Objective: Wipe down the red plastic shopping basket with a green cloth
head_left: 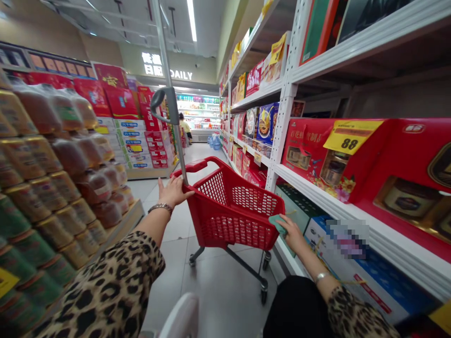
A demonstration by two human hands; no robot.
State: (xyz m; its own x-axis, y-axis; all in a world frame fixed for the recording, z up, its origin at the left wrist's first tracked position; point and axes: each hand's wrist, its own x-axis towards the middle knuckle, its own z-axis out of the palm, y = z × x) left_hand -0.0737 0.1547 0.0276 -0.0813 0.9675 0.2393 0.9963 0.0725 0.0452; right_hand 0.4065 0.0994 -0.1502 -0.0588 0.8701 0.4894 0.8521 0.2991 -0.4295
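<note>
Red plastic shopping trolley point(230, 206): light, stiff, free-rolling; hold by top rim point(225, 171). Left hand point(172, 192) clamped on rim; right hand point(292, 231) pinching teal cloth point(277, 224).

A red plastic shopping cart point(234, 211) stands upright in the lower middle of the frame, its basket walled with small square holes, on a dark metal frame with small casters point(264, 295). A tall grey pole point(168, 84) rises from its near left corner, and the left hand point(172, 192) lies on the rim beside it. At right of centre, the right hand point(292, 233) holds a teal cloth point(277, 224), apparently against the basket's rim, though the contact is hard to judge.
</note>
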